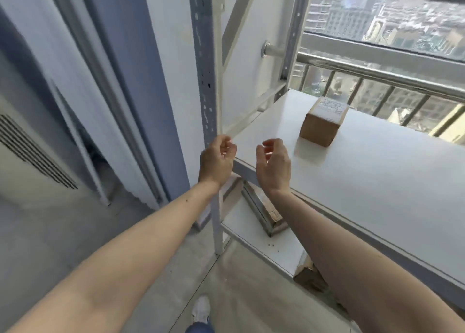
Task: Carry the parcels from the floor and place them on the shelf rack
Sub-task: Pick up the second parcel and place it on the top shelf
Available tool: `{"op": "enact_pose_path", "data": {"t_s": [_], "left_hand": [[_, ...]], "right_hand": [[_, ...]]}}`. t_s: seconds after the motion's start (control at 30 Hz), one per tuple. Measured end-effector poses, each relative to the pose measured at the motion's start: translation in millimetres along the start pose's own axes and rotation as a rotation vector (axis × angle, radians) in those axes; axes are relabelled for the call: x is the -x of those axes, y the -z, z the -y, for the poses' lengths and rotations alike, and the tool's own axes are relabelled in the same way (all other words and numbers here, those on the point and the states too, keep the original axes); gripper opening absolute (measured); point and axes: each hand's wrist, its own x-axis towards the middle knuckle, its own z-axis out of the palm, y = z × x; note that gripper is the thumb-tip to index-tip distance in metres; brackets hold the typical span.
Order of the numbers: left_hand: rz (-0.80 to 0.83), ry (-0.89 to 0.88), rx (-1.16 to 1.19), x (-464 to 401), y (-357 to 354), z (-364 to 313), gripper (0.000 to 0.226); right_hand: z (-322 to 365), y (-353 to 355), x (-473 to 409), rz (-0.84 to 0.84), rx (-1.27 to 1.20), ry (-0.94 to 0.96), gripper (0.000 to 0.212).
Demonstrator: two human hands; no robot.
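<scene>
Grey perforated steel: the rack upright [207, 81] stands at the left edge of the shelf rack, directly behind the left hand [216, 161]. Left hand empty, fingers loosely curled, not gripping the post as far as can be told; slight motion blur. Right hand [273, 165] just beside it, also empty, palm turned inward, fingers half-curled and relaxed. Both hover at the front left corner of the white shelf board [364, 181].

Further right and further back on that board: one brown cardboard parcel [323, 123], upright, label on its top face, well apart from both hands. It lies forward and to the right of the right hand, which is the nearer of the two. Roughly cubic, no clear long axis.

Lower tier: a flatter taped parcel [264, 209] below the hands, lying on the lower shelf [264, 242], long axis running front to back. Another brown parcel [309, 274] partly hidden behind the right forearm.

Judgement: the shelved parcel looks placed. No floor parcel is visible here; the next pick likely lies behind or below this view, so a turn away from the rack is called for.
</scene>
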Motion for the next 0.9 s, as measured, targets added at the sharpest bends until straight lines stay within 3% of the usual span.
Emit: {"op": "enact_pose_path", "data": {"t_s": [0.43,0.77,0.9], "left_hand": [[-0.553,0.305,-0.098,147,239,79,0.029],[-0.921,0.521,-0.246,364,401,105,0.025],[-1.045,0.620,-0.252,467,447,108,0.023]], "right_hand": [[136,-125,186,0.627,-0.203,0.295,0.019],[235,-162,412,1.044,-0.285,0.507,0.016],[259,-157,516,1.202,-0.327,0.507,0.018]]}}
